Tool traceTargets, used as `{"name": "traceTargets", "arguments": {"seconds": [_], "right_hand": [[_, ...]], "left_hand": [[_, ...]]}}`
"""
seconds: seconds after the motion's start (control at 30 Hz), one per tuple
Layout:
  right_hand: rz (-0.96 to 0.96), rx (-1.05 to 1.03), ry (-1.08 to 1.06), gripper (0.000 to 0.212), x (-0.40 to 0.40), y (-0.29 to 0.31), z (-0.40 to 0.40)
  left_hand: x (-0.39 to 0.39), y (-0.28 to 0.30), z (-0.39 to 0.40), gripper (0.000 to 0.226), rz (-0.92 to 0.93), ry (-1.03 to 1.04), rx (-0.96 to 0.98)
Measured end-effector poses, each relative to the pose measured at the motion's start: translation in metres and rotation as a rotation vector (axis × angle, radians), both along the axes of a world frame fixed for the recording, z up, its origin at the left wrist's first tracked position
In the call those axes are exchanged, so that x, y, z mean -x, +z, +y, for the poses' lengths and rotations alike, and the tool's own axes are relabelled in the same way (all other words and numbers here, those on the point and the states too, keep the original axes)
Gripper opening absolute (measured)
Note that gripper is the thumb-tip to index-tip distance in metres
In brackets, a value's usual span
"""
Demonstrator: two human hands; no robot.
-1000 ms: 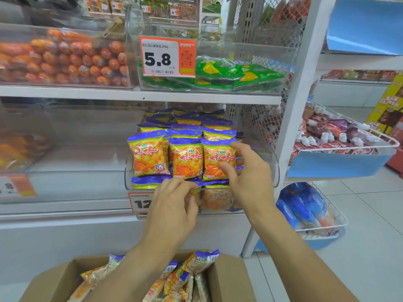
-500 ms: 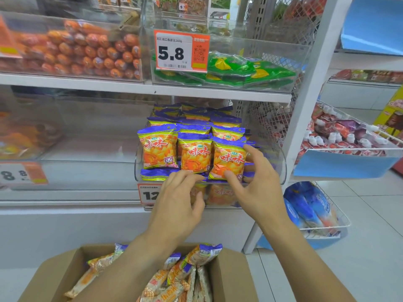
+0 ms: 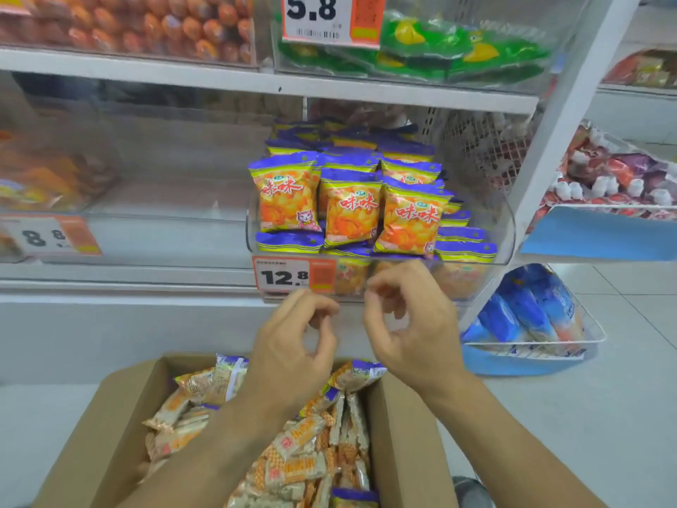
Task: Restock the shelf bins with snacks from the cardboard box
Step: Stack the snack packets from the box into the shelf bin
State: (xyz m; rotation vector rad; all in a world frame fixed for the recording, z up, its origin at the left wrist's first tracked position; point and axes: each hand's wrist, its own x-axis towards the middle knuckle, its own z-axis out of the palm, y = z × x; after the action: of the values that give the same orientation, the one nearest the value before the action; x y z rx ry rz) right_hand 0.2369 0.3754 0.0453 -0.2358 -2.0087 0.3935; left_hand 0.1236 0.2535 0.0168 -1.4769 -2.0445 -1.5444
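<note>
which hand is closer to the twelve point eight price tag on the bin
Left. The left hand sits just below the 12.8 price tag, its fingers nearly reaching the tag's lower edge. The right hand is off to the tag's right, below the snack bin.

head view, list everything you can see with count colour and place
snack bags: many, orange and purple, in the clear bin, middle shelf
bin: one, clear, above the 12.8 tag
box: one, brown cardboard, bottom, holds more bags
green packs: several, upper bin right
orange sausages: many, upper bin left
blue packs: several, wire basket, lower right
left hand: empty, fingers curled, over the box
right hand: empty, fingers curled, below the bin
</note>
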Motion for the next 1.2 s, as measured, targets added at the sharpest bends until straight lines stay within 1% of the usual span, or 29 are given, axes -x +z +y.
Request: {"name": "traceTargets", "arguments": {"seconds": [0.07,0.1,0.17,0.2,0.23,0.27,0.33,0.4,0.47,0.5,0.53,0.6,0.67,0.73,0.77,0.83,0.87,0.9,0.97,1.0,1.07,1.13,1.2], "right_hand": [[-0.212,0.093,0.08,0.008,-0.002,-0.032,-0.013],[-0.369,0.19,0.077,0.01,-0.004,-0.049,-0.018],[-0.745,0.377,0.033,0.015,-0.012,-0.096,-0.025],[-0.867,0.447,0.013,0.02,-0.016,-0.119,-0.027],[-0.91,0.5,0.019,0.026,-0.018,-0.145,-0.032],[-0.934,0.537,0.014,0.032,-0.019,-0.163,-0.037],[-0.984,0.556,-0.059,0.047,-0.016,-0.183,-0.048],[-0.953,0.565,-0.114,0.061,-0.006,-0.187,-0.052],[-0.944,0.577,-0.117,0.071,0.005,-0.189,-0.053],[-0.995,0.567,-0.1,0.074,0.011,-0.19,-0.053],[-1.097,0.528,-0.084,0.072,0.016,-0.189,-0.054],[-1.301,0.41,-0.088,0.06,0.024,-0.19,-0.058],[-1.326,0.333,-0.136,0.044,0.027,-0.193,-0.059],[-1.26,0.365,-0.177,0.034,0.027,-0.198,-0.059],[-1.268,0.357,-0.192,0.033,0.027,-0.2,-0.058],[-1.337,0.252,-0.205,0.036,0.023,-0.202,-0.055],[-1.341,0.203,-0.204,0.034,0.022,-0.2,-0.054],[-1.345,0.177,-0.2,0.029,0.021,-0.197,-0.053],[-1.314,0.113,-0.199,0.016,0.018,-0.187,-0.055],[-1.295,0.111,-0.198,0.02,0.017,-0.182,-0.059],[-1.273,0.196,-0.182,0.03,0.014,-0.173,-0.064],[-1.238,0.413,-0.172,0.032,0.011,-0.167,-0.071],[-1.21,0.651,-0.153,0.032,0.008,-0.168,-0.077]], "left_hand": [[0.01,-0.043,-0.015,0.016,-0.062,0.001,0.177],[0.016,-0.071,-0.024,0.019,-0.105,0.018,0.304],[0.025,-0.125,-0.051,0.029,-0.153,0.089,0.616],[0.028,-0.146,-0.065,0.037,-0.169,0.123,0.747],[0.031,-0.165,-0.082,0.045,-0.202,0.147,0.822],[0.032,-0.175,-0.095,0.049,-0.247,0.166,0.842],[0.034,-0.187,-0.111,0.05,-0.313,0.198,0.785],[0.036,-0.186,-0.11,0.048,-0.339,0.262,0.702],[0.041,-0.182,-0.101,0.057,-0.374,0.334,0.651],[0.045,-0.179,-0.097,0.065,-0.401,0.365,0.634],[0.05,-0.177,-0.094,0.073,-0.42,0.399,0.635],[0.061,-0.178,-0.09,0.085,-0.459,0.435,0.684],[0.069,-0.185,-0.091,0.087,-0.508,0.413,0.712],[0.075,-0.186,-0.093,0.09,-0.607,0.374,0.617],[0.08,-0.19,-0.094,0.093,-0.66,0.349,0.549],[0.085,-0.198,-0.098,0.099,-0.729,0.31,0.522],[0.087,-0.201,-0.1,0.098,-0.736,0.282,0.537],[0.088,-0.201,-0.102,0.092,-0.735,0.253,0.547],[0.083,-0.187,-0.104,0.075,-0.718,0.224,0.502],[0.081,-0.181,-0.106,0.07,-0.712,0.224,0.474],[0.075,-0.168,-0.107,0.067,-0.704,0.216,0.44],[0.069,-0.16,-0.11,0.066,-0.694,0.186,0.431],[0.065,-0.154,-0.114,0.072,-0.724,0.132,0.413]]}}
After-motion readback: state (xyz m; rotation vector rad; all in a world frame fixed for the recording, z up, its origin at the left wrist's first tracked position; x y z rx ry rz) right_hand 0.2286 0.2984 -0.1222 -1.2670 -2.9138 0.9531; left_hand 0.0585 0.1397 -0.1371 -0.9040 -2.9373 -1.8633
